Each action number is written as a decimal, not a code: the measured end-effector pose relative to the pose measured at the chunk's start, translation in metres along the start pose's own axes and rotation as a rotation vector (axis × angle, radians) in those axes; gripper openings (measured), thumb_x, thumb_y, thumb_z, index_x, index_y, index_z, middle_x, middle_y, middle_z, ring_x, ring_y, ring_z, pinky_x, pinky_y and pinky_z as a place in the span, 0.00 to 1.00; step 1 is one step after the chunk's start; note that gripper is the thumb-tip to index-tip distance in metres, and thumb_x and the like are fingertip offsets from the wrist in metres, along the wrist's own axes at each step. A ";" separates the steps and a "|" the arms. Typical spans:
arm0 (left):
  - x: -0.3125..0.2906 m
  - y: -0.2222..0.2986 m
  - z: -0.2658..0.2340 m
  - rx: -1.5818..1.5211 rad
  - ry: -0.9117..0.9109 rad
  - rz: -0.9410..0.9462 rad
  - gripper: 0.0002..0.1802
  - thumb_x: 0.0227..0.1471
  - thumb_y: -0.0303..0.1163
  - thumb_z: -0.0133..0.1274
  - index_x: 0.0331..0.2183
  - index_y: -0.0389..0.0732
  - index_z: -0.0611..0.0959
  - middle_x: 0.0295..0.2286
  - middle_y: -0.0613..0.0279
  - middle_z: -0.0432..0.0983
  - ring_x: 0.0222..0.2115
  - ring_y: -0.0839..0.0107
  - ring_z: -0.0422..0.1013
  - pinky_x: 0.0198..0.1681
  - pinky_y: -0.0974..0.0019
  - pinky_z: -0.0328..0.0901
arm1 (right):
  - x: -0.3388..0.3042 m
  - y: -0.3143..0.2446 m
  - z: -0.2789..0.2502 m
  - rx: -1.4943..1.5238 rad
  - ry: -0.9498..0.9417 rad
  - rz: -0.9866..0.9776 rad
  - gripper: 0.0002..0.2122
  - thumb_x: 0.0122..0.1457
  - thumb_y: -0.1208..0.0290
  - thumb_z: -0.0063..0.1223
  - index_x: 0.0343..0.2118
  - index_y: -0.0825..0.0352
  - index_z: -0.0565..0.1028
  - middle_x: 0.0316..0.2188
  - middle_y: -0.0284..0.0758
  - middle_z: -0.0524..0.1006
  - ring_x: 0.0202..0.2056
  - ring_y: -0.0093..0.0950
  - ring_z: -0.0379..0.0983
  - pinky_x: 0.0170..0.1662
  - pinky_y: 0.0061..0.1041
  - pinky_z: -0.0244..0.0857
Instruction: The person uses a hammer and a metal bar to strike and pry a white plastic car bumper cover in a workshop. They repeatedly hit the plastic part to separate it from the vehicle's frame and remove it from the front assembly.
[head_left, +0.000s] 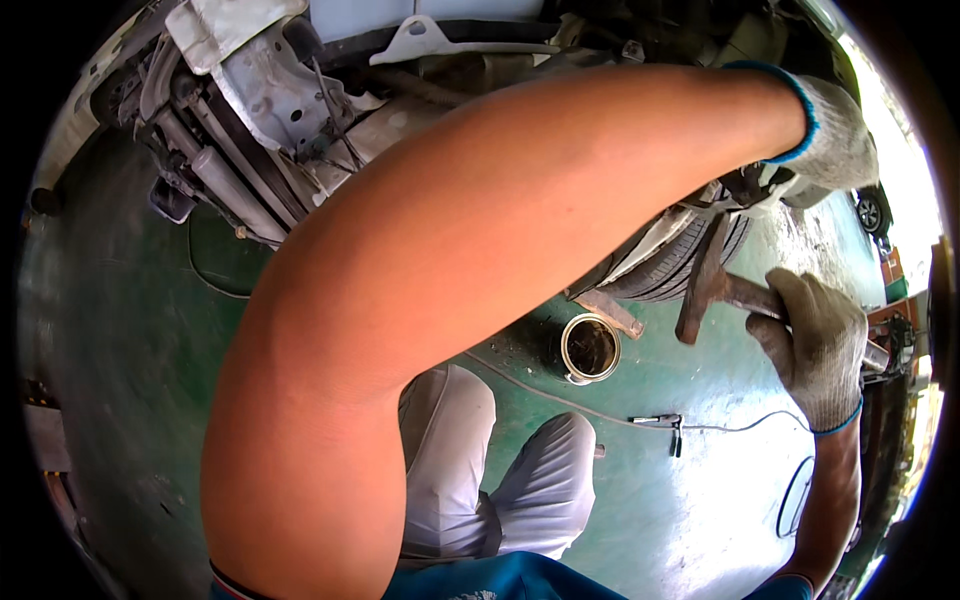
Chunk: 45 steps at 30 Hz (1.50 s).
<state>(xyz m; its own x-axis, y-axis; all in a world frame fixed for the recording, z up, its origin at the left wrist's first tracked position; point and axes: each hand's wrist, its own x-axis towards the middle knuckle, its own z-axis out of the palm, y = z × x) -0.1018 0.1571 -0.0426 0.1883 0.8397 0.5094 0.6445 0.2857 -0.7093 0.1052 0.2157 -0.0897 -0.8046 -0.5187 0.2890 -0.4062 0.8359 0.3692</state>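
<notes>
My right hand (pixel 820 345), in a greyish knitted work glove with a blue cuff, is closed around the handle of a hammer (pixel 708 278). The hammer's rusty brown head is raised beside the tyre (pixel 675 265) of the partly dismantled vehicle. Stretched across the whole picture is my bare left arm, which covers much of the vehicle's front. At its end, my left hand (pixel 838 135) wears a matching glove and is up by the vehicle's body, above the wheel. Its fingers are turned away and hidden, so what they touch does not show.
An open metal can (pixel 618 350) with dark contents stands on the green floor, next to a wooden piece (pixel 612 313). A thin grey cable (pixel 560 399) crosses the floor past a small ratchet-like tool (pixel 677 432). Exposed metal parts (pixel 240 190) fill the upper left. My bent knees are below.
</notes>
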 end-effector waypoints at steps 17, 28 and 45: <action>-0.034 -0.005 -0.042 -0.610 0.000 -0.098 0.10 0.59 0.31 0.52 0.37 0.36 0.85 0.33 0.50 0.84 0.34 0.56 0.82 0.39 0.54 0.76 | -0.017 -0.006 0.030 0.293 -0.234 0.041 0.19 0.42 0.62 0.73 0.34 0.62 0.75 0.17 0.31 0.73 0.20 0.34 0.74 0.25 0.35 0.64; -0.088 0.012 -0.079 -1.386 0.123 -0.721 0.20 0.52 0.39 0.59 0.40 0.33 0.82 0.27 0.53 0.78 0.27 0.56 0.78 0.29 0.54 0.73 | -0.074 -0.045 0.020 0.978 -0.730 0.454 0.11 0.50 0.66 0.69 0.32 0.65 0.80 0.26 0.39 0.80 0.27 0.41 0.79 0.31 0.36 0.73; -0.148 -0.018 -0.211 -2.086 -0.668 -1.934 0.10 0.66 0.30 0.53 0.45 0.34 0.78 0.29 0.63 0.78 0.28 0.77 0.72 0.31 0.69 0.68 | 0.113 -0.154 -0.133 1.692 -0.532 1.530 0.27 0.58 0.65 0.65 0.57 0.67 0.66 0.36 0.52 0.80 0.41 0.53 0.80 0.41 0.44 0.74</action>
<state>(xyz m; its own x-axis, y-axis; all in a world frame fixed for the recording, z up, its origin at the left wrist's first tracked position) 0.0151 -0.0693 -0.0021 -0.6080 0.5313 -0.5899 -0.5806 0.2092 0.7868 0.1344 0.0046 0.0038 -0.6461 0.2345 -0.7263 0.7330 -0.0743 -0.6761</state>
